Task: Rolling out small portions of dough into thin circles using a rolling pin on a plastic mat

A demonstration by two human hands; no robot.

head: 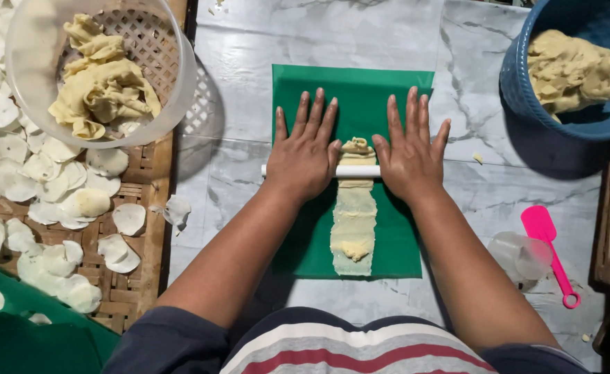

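Observation:
A green plastic sheet [381,90] lies on the marble floor. On it runs a strip of pale yellow dough [353,225], flattened near me and still lumpy at its far end [357,147]. A white rolling pin [357,171] lies across the strip. My left hand [305,154] presses flat on the pin's left part, fingers spread. The pin's right part is under my right hand [410,152], which presses down the same way.
A blue basket [526,90] of dough sits at the far right. A clear bowl [173,90] with dough scraps rests on a woven tray [146,208] of thin round dough discs at left. A pink spatula [549,246] and clear cup [519,255] lie at right.

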